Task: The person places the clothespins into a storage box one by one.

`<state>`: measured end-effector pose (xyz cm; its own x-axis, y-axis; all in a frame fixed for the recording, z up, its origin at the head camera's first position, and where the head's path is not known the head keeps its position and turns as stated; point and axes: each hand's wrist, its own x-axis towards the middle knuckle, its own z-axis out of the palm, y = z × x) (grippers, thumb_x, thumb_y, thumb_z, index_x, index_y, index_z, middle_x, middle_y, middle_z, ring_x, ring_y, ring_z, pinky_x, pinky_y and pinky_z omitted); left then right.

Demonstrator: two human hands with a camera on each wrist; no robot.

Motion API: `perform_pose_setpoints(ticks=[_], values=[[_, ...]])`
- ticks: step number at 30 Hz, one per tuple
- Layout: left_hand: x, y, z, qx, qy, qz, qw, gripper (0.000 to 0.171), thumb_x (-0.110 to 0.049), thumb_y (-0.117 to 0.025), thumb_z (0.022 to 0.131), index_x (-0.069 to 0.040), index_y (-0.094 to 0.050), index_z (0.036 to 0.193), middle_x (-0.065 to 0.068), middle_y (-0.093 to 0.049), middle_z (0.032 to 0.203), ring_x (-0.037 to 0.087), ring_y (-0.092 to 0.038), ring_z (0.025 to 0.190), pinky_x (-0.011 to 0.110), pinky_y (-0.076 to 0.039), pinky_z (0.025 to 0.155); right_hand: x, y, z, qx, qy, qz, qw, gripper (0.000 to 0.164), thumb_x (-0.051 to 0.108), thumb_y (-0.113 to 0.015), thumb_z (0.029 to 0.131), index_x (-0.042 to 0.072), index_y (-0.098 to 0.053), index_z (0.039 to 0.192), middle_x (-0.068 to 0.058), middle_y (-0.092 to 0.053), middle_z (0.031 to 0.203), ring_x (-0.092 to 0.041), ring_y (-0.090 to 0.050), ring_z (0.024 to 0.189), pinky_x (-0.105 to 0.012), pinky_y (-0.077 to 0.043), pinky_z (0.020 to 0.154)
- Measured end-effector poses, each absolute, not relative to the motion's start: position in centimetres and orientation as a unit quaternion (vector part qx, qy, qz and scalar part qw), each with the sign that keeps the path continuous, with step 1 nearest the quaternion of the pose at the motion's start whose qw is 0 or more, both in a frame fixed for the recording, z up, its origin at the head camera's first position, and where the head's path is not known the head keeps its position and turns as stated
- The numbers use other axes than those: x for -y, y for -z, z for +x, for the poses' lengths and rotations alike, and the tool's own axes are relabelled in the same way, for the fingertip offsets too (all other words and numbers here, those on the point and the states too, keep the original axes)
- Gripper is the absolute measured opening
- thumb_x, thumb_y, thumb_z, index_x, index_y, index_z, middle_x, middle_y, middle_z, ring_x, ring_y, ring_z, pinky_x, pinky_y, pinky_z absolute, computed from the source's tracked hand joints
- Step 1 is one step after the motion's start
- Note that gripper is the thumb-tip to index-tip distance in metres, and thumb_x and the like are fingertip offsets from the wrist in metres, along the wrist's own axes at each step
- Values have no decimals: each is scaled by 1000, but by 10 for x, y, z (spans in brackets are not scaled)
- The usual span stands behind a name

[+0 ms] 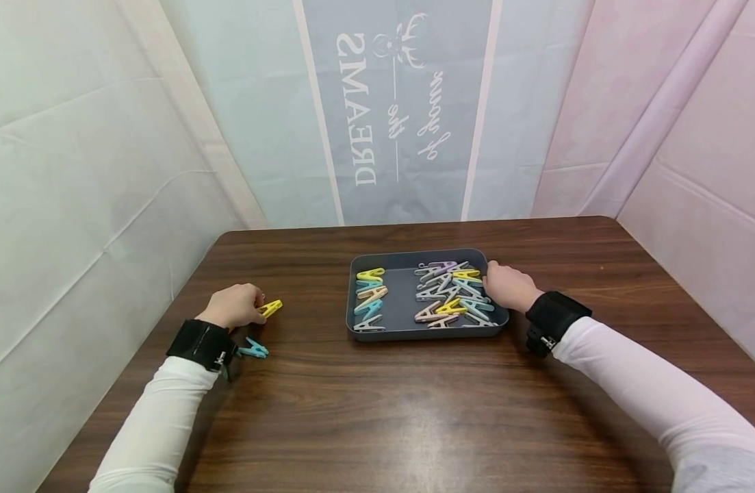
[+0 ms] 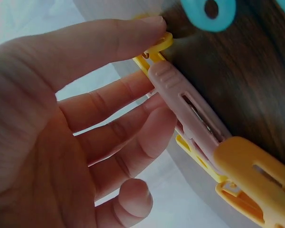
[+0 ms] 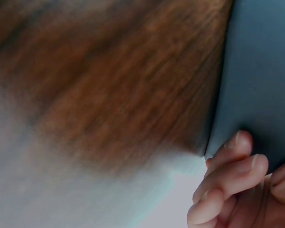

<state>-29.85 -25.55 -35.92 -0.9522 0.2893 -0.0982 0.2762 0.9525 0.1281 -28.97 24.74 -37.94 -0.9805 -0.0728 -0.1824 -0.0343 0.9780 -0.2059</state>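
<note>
My left hand (image 1: 234,306) is at the left part of the table, its thumb and forefinger pinching a yellow clothespin (image 2: 160,45). Close beside those fingers are a pink clothespin (image 2: 190,107) and an orange clothespin (image 2: 256,178). A blue clothespin (image 1: 254,349) lies near the left wrist. My right hand (image 1: 510,285) holds the right end of a dark grey tray (image 1: 398,287), with curled fingertips (image 3: 244,142) against its outer wall. Inside the tray, several clothespins (image 1: 369,294) form a column on the left, and a mixed-colour pile (image 1: 451,291) fills the right.
The brown wooden table (image 1: 365,418) carries the tray toward its far edge. Pale cloth walls (image 1: 94,171) rise at the sides, and a printed curtain (image 1: 395,109) hangs behind the table.
</note>
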Motion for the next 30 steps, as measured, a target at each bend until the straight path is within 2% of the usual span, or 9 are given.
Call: perform_pose_setpoints(ticks=[10, 18, 23, 30], values=[[255, 353, -299, -986, -58, 141, 70, 20, -20, -78, 79, -6, -68, 88, 3, -61, 79, 20, -54, 70, 40, -45, 61, -248, 382, -291, -990, 105, -29, 95, 40, 16, -43, 102, -18, -41, 123, -27, -60, 99, -30, -59, 77, -44, -51, 65], [238, 334, -294, -982, -75, 166, 39, 25, -25, -77, 81, -6, -69, 96, 4, -63, 83, 20, -56, 70, 41, -47, 62, -249, 380, -291, -990, 99, -31, 91, 44, 15, -43, 102, -21, -37, 127, -31, -60, 105, -31, -60, 80, -47, -52, 68], [208, 322, -292, -973, -84, 215, 21, 22, -26, -76, 84, -9, -68, 96, 1, -64, 83, 16, -56, 69, 39, -48, 62, -249, 379, -291, -991, 98, -33, 90, 42, 15, -43, 102, -20, -40, 124, -29, -60, 100, -31, -60, 78, -46, -52, 67], [142, 303, -302, -957, -67, 281, 1, 21, -29, -76, 85, -12, -68, 96, -2, -63, 83, 15, -55, 70, 35, -47, 63, -249, 378, -290, -990, 103, -34, 94, 37, 15, -43, 101, -18, -42, 118, -24, -60, 91, -29, -59, 74, -44, -51, 64]])
